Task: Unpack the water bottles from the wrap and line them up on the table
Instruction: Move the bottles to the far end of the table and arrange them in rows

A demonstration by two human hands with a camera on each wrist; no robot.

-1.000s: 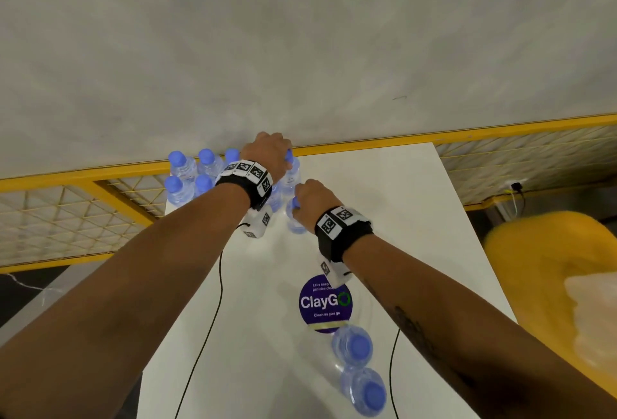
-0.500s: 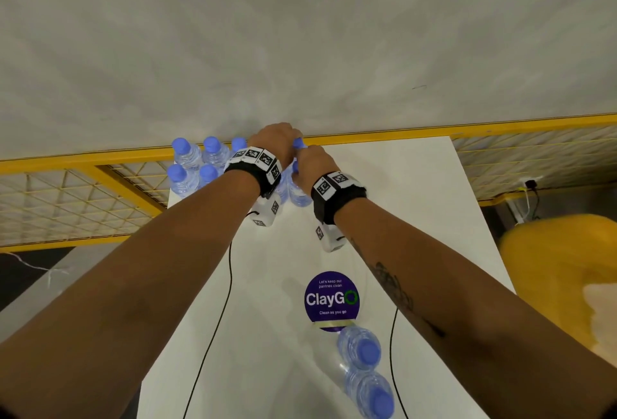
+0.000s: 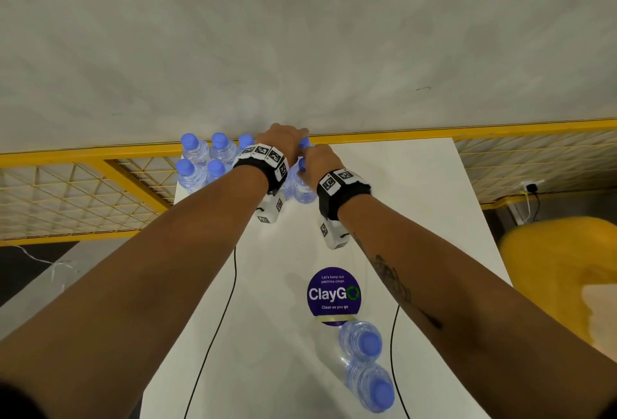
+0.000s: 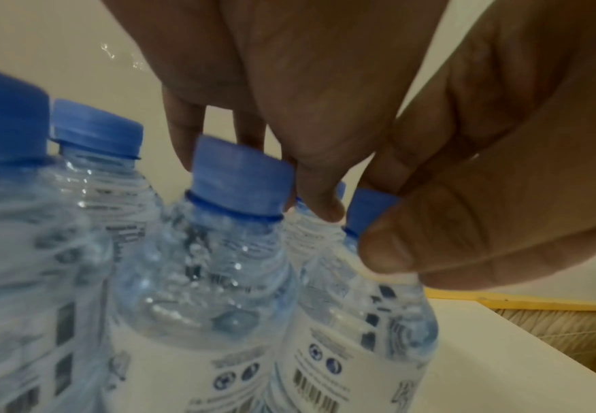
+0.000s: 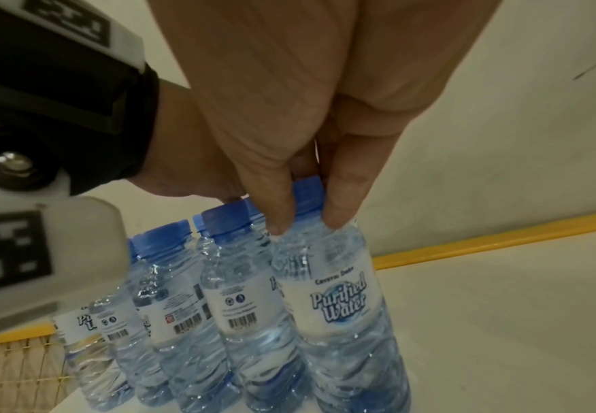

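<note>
At twelve o'clock on the table (image 3: 417, 204), our right hand (image 3: 319, 159) pinches a bottle (image 5: 339, 293) by its cap; our left hand (image 3: 283, 141) grasps the neighbouring bottle (image 4: 356, 321).

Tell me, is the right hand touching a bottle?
Touching. The right wrist view shows the right hand pinching the bottle by its blue cap.

The white table (image 3: 417, 184) carries upright water bottles (image 3: 195, 164) at its far edge, two near bottles (image 3: 365, 365) and a round purple sticker (image 3: 334, 295).
</note>
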